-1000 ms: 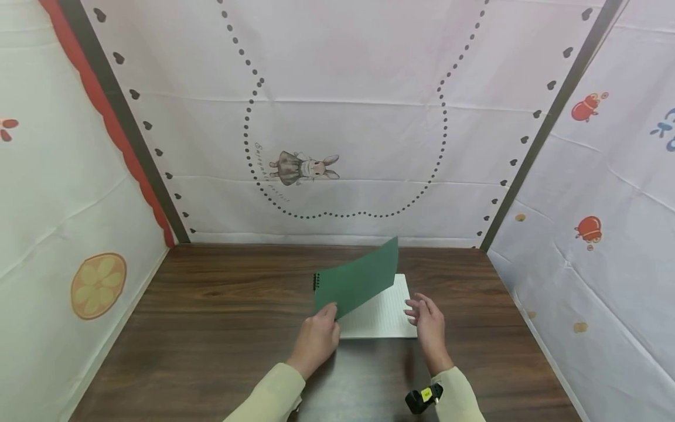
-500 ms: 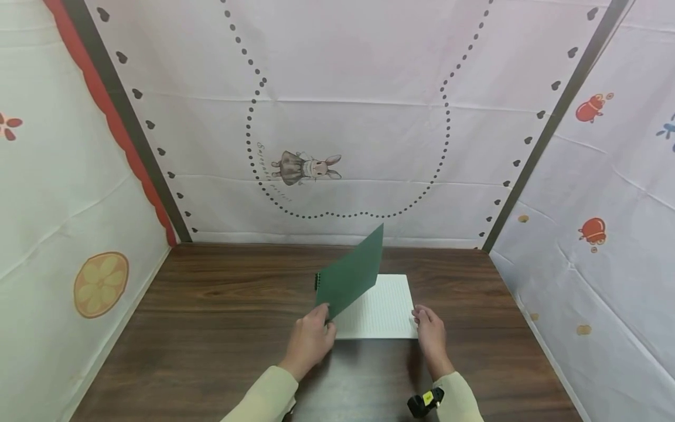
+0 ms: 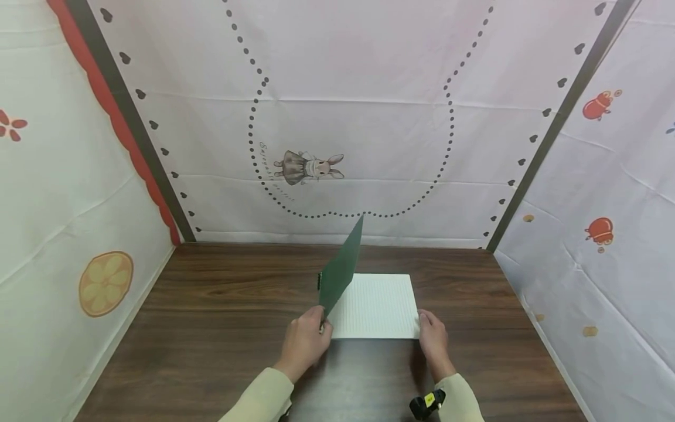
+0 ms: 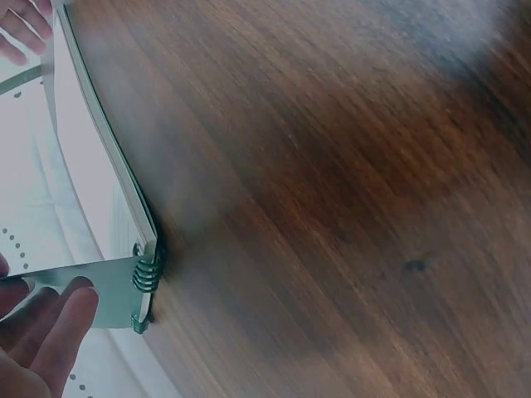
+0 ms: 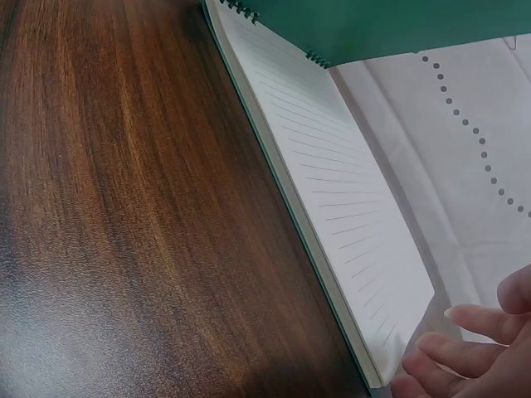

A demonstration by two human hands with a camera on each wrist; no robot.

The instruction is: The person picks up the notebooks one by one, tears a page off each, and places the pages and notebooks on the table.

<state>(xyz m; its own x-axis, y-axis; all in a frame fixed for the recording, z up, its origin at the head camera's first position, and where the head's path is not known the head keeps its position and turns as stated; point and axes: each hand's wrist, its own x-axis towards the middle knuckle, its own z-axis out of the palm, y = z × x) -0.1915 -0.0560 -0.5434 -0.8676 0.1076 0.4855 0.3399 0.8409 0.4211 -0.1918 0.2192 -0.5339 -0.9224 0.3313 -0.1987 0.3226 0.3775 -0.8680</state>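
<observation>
A spiral-bound notebook (image 3: 377, 306) lies on the wooden table with its white ruled page facing up. Its green cover (image 3: 343, 266) stands raised at a steep tilt above the binding on the left. My left hand (image 3: 304, 340) pinches the cover's near edge between thumb and fingers, close to the coil (image 4: 147, 275). At the notebook's right edge is my right hand (image 3: 433, 340), with loosely bent fingers (image 5: 460, 355) beside the page corner and the thumb apart from them. Whether those fingers touch the edge is hard to tell.
Brown wood-grain table (image 3: 227, 293) surrounds the notebook. White printed cloth (image 3: 369, 135) hangs at the back, with more cloth along the left and right sides. A small black device (image 3: 427, 404) sits at the right sleeve.
The green cover has swung up and leftward, uncovering more of the ruled page. My left hand has shifted slightly left with it. The right hand has lowered to the notebook's right edge.
</observation>
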